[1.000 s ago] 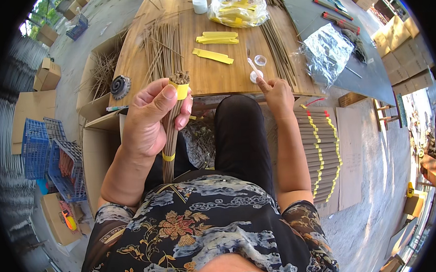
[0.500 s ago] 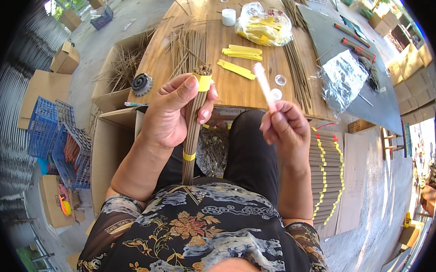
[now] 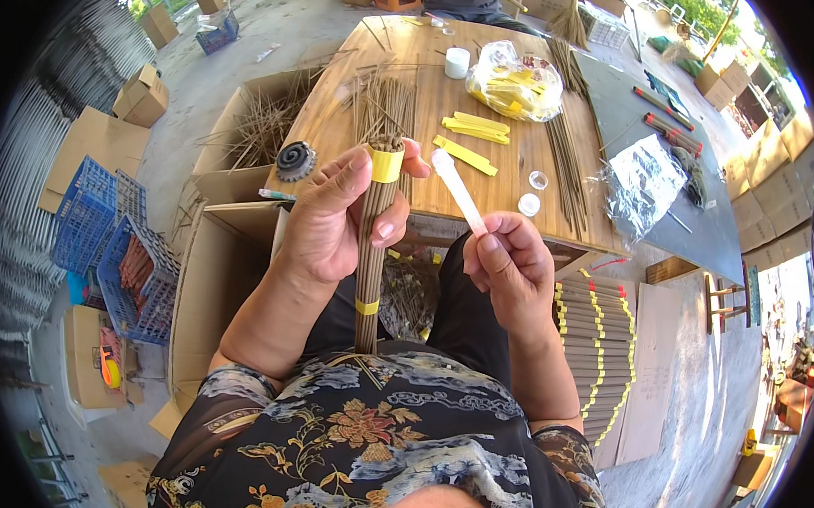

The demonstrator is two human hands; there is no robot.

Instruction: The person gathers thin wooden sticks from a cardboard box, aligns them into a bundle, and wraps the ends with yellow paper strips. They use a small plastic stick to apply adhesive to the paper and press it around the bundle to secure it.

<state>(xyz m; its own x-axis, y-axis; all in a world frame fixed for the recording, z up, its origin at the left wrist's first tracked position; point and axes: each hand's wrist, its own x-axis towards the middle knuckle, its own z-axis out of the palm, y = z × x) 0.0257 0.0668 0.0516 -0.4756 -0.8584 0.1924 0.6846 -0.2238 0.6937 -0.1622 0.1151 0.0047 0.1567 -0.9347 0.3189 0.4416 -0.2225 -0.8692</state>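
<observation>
My left hand (image 3: 333,216) is closed around a bundle of thin brown sticks (image 3: 372,260) that look like incense. The bundle stands nearly upright over my lap. One yellow paper band (image 3: 386,165) circles it near the top, by my thumb and fingers, and another yellow band (image 3: 367,307) sits lower down. Between thumb and fingers, my right hand (image 3: 514,272) pinches a slim translucent white stick-like tool (image 3: 459,188) with a rounded tip. That tip points up and left toward the bundle, apart from it. Beyond lie yellow paper strips (image 3: 465,154) on the wooden table (image 3: 418,90).
Loose sticks (image 3: 384,105), a black round roll (image 3: 295,161), a white jar (image 3: 457,63) and a plastic bag of yellow strips (image 3: 514,88) are on the table. Banded bundles (image 3: 597,355) lie at right. A cardboard box (image 3: 229,289) stands at left. Another person (image 3: 478,1) sits across.
My right hand has moved left and slightly down, bringing the white tool nearer the bundle; its tip now leans left. The view has shifted, and the person across has come into sight.
</observation>
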